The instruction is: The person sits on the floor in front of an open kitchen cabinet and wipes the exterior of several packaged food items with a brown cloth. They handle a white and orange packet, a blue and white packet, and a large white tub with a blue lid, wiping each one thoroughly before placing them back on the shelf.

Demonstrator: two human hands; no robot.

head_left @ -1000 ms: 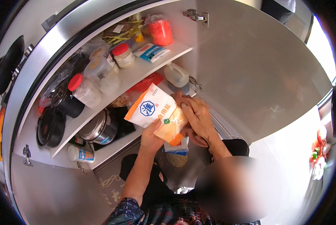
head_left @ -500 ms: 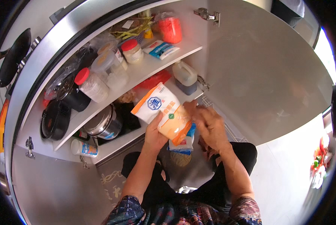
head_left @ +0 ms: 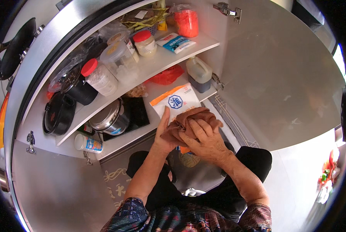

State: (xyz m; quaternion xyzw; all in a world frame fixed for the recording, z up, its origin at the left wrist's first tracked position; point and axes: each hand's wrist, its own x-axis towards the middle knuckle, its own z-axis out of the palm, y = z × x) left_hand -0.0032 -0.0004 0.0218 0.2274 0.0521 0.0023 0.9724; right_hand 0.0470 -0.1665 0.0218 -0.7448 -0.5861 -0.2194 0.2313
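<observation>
Head view: left hand (head_left: pixel 163 135) grips the white-and-orange packet (head_left: pixel 176 102) from its left side, fingers clamped on the edge, packet held in front of the lower shelf (head_left: pixel 142 131) of an open cupboard. Right hand (head_left: pixel 205 141) presses a brown cloth (head_left: pixel 190 120) over the packet's near end, fingers spread flat & closed down on the fabric. To wipe well, I'd judge: keep left-hand grip firm so the packet doesn't buckle, sweep cloth w/ even pressure, turn the packet to reach the covered side. Steel pot (head_left: pixel 109 118) sits on the lower shelf to the left; red-lidded jar (head_left: pixel 97 77) on the upper shelf, well apart.
</observation>
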